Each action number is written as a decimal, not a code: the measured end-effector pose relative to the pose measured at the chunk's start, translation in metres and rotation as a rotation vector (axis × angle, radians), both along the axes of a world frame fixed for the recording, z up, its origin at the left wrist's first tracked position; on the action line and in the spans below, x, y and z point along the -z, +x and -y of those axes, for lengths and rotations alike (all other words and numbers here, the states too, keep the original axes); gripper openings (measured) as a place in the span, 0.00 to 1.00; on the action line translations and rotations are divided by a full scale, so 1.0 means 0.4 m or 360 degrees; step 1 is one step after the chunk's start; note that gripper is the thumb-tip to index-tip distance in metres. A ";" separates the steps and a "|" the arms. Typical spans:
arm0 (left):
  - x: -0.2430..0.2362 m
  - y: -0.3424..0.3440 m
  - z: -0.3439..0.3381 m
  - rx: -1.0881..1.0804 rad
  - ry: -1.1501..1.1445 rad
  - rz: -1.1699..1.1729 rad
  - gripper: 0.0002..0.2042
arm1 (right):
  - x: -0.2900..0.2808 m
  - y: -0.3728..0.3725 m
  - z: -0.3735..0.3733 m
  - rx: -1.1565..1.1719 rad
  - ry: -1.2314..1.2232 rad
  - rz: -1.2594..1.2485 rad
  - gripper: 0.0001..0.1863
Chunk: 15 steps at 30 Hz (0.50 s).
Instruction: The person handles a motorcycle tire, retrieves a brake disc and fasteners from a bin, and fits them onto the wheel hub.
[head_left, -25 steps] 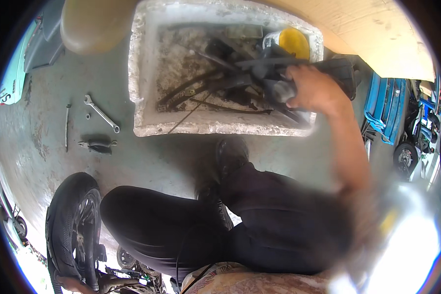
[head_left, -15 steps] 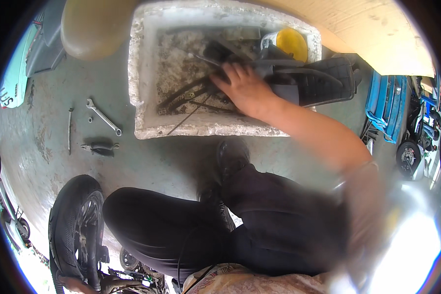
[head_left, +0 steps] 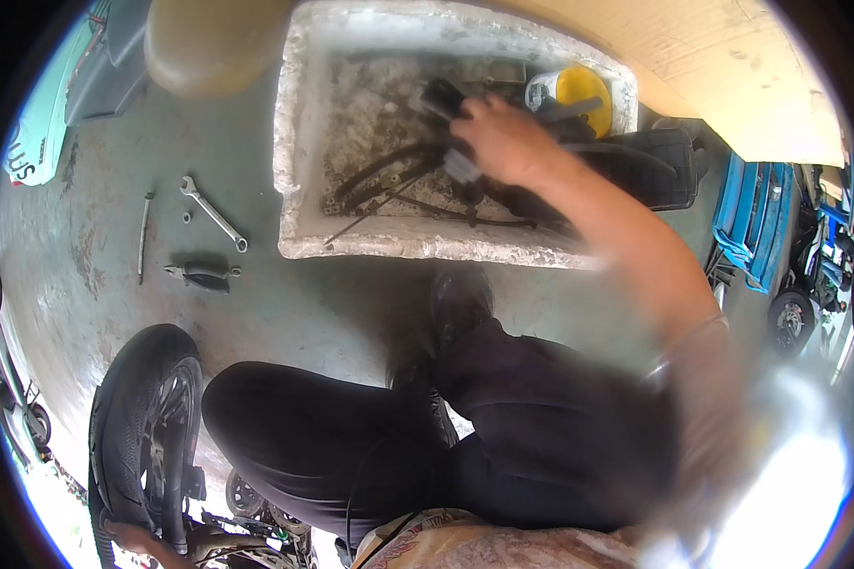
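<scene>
My right hand (head_left: 505,140) reaches into a worn white foam box (head_left: 389,248), its fingers closed round a black part (head_left: 443,98) whose exact kind is unclear. Black cables or hoses (head_left: 380,180) lie beneath and beside that hand. A yellow and white tub (head_left: 579,95) stands in the box's far right corner, and a black ribbed plastic cover (head_left: 659,166) rests over its right side. At the lower left, my left hand (head_left: 131,539) grips the bottom of a motorcycle wheel (head_left: 147,427) with a black tyre; part of its fingers is hidden.
On the floor to the left lie a combination wrench (head_left: 213,213), a thin metal rod (head_left: 146,237), a small nut (head_left: 187,217) and black-handled pliers (head_left: 202,276). Cardboard (head_left: 721,66) borders the box at upper right. A blue slatted rack (head_left: 754,218) stands farther right.
My right hand has shifted within the box, lifting and turning black parts. The view has moved slightly, so the box sits farther right. My left hand stays at the wheel.
</scene>
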<state>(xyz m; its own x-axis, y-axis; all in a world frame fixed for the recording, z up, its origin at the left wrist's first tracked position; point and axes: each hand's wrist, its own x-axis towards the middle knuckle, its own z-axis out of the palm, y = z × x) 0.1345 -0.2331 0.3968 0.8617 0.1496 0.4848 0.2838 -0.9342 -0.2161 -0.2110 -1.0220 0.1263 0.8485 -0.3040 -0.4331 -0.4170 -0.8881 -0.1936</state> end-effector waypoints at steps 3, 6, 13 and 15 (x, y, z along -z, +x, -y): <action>0.041 -0.009 0.079 -0.0036 -0.0151 -0.0109 0.24 | -0.068 -0.022 0.060 0.0317 0.0241 0.0141 0.17; -0.014 0.027 -0.053 0.0049 0.0015 -0.0093 0.24 | -0.084 -0.053 0.108 0.0686 0.0583 0.0201 0.29; 0.009 -0.018 0.106 -0.0147 -0.0217 -0.0067 0.24 | -0.217 -0.132 0.142 0.0937 0.0879 0.0119 0.33; 0.017 -0.030 0.124 -0.0129 -0.0207 -0.0036 0.25 | -0.218 -0.167 0.159 0.0852 0.1059 0.0060 0.30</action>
